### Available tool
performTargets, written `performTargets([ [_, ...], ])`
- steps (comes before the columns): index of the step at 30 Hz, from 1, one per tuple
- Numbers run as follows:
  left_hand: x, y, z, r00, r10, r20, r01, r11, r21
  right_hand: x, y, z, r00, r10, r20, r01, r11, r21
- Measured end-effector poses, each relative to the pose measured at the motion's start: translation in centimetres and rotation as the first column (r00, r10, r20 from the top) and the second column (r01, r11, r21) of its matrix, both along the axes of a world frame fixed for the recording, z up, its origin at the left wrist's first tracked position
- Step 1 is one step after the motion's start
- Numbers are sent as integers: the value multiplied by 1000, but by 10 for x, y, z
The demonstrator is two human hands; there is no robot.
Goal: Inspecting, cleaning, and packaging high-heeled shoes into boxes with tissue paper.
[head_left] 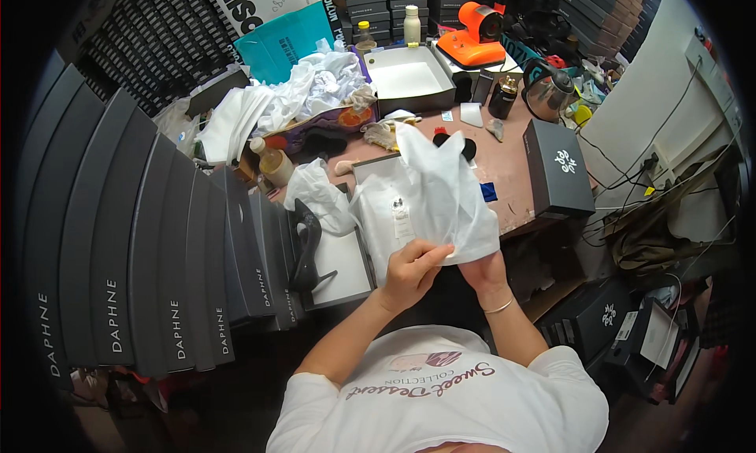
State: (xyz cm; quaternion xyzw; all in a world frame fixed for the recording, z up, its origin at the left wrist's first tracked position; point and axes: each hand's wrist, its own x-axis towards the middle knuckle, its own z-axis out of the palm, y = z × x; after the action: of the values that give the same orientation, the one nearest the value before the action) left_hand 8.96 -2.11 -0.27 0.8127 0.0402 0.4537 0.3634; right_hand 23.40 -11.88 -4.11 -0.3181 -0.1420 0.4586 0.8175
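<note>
A thin white tissue sheet [449, 193] rises in front of me over an open shoebox [376, 167]. My left hand [413, 270] is closed, its thumb and fingers pinching the sheet's near edge. My right hand [483, 273] is at the sheet's lower right corner; its fingers are hidden behind the white material. White lining and a small white packet [402, 220] show inside the box. Just left, a black high-heeled shoe [307, 248] rests at the edge of a white-lined box part [344, 268], beside crumpled white paper [321, 197].
Stacked dark shoeboxes [142, 240] fill the left side. Behind are a heap of white paper [315, 87], an open white-lined box [409, 73], an orange device [476, 39] and a kettle [550, 90]. A closed dark shoebox [557, 169] stands right; cables hang beyond it.
</note>
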Motion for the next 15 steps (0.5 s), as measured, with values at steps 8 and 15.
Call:
performTargets([
  [8, 32, -41, -12, 986, -165, -9, 165, 976, 143, 0, -18, -31, 991, -38, 127, 57, 987, -152],
  [15, 42, -54, -15, 950, -268, -163, 289, 949, 127, 79, -27, -71, -119, 213, 970, 608, 788, -99],
])
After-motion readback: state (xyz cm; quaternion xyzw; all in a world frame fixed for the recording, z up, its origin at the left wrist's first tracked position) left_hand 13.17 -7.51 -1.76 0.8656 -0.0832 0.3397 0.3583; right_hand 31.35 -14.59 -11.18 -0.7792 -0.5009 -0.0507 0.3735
